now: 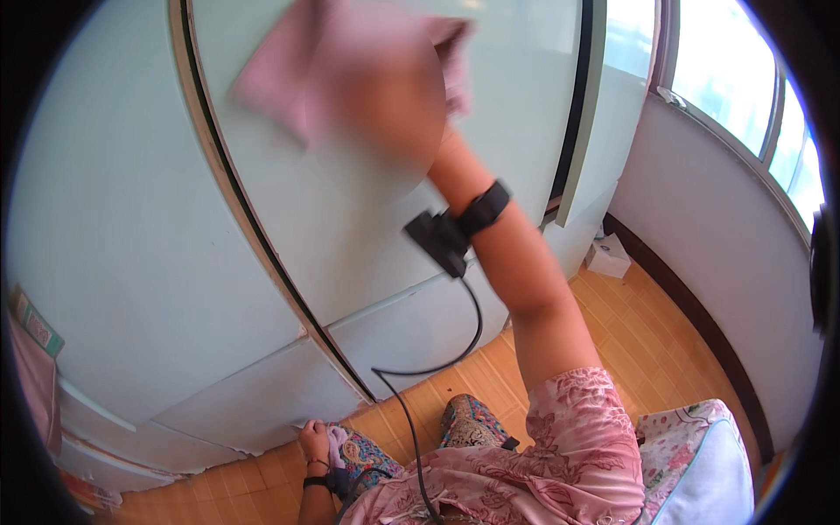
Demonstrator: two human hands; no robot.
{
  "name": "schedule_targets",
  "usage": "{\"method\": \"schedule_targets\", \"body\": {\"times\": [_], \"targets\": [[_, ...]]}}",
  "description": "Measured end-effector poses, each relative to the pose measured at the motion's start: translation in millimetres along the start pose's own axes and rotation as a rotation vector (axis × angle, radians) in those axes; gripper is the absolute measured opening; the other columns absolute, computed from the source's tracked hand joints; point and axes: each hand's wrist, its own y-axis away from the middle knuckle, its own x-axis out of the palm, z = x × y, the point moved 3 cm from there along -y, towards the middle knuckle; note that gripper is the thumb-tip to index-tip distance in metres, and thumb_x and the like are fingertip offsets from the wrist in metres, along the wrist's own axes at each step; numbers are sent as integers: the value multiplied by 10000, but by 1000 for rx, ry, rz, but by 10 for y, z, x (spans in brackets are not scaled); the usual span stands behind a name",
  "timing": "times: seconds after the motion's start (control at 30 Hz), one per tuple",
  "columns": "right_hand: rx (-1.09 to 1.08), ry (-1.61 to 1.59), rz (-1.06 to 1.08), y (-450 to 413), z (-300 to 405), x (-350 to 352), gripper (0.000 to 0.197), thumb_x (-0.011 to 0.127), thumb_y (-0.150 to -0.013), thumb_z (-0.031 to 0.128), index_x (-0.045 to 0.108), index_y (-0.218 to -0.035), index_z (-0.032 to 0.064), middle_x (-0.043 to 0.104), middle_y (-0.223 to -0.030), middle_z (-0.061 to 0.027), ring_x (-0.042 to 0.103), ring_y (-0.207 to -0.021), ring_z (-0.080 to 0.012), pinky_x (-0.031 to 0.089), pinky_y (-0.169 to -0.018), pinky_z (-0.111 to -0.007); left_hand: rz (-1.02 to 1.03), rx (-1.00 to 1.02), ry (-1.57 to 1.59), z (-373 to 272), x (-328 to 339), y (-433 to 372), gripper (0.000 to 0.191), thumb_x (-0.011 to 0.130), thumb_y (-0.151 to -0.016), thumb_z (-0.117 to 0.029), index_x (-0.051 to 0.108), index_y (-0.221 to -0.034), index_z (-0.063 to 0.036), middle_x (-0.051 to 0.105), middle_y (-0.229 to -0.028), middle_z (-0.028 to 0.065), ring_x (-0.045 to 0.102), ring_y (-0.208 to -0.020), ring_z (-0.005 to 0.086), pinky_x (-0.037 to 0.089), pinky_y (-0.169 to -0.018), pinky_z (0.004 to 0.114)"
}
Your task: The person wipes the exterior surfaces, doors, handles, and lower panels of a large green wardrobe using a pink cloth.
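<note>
My right hand (387, 98) is stretched up to a pale, glossy cabinet door (315, 210), holding a pink cloth (272, 88) against it. Heavy blur covers this hand, so the fingers do not show. On the right wrist sits a black strap with a small black device (443, 239), and a black cable (476, 328) runs down from it. Low by the knee, my left hand (315, 441) has curled fingers beside a lilac cloth (336, 441); whether it grips the cloth is unclear. A black strap (316, 482) circles the left wrist too.
A dark gap (262, 243) separates the door from another panel (125, 197). A small white box (608, 256) stands on the orange wood-look floor (617, 315) below the window (722, 65). Floral fabric (682, 440) is at lower right, pink fabric (33, 387) at far left.
</note>
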Motion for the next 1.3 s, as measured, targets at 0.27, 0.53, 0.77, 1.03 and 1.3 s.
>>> {"method": "schedule_targets", "body": {"times": [0.27, 0.53, 0.77, 1.03, 1.3], "targets": [[506, 345, -510, 803, -2110, -19, 514, 415, -776, 276, 322, -1231, 57, 348, -1221, -217, 290, -1129, -373, 151, -949, -476, 2, 1, 63, -95, -19, 49, 174, 491, -722, -157, 586, -711, -11, 573, -700, 186, 550, -682, 350, 446, -615, 391], [97, 46, -167, 332, -397, 573, 502, 512, -689, 248, 430, -1161, 97, 421, -1142, -126, 343, -1079, -298, 177, -924, -482, -37, 37, -16, -71, -31, 30, 220, 459, -716, -189, 596, -721, -18, 572, -684, 199, 552, -663, 364, 448, -605, 405], [-339, -38, -44, 166, 69, 740, 463, 514, -673, 317, 509, -1072, 82, 482, -1076, -132, 401, -1062, -298, 164, -963, -490, -44, 6, -43, -171, 48, 33, 217, 454, -720, -187, 584, -713, -13, 563, -685, 203, 538, -656, 378, 438, -596, 415], [514, 520, -329, 531, -1922, -54, 505, 382, -792, 364, 362, -1186, 49, 426, -1121, -261, 396, -1016, -394, 281, -881, -412, -26, 11, 3, -38, 93, 21, 215, 460, -719, -186, 592, -718, -16, 564, -689, 205, 542, -663, 373, 441, -598, 414], [188, 123, -246, 280, -716, 429, 416, 480, -716, 233, 481, -1052, -12, 398, -1158, -173, 340, -1069, -342, 221, -887, -483, -41, 12, -50, 62, 70, -24, 222, 461, -718, -200, 592, -708, -21, 563, -682, 204, 539, -651, 378, 438, -598, 429]]}}
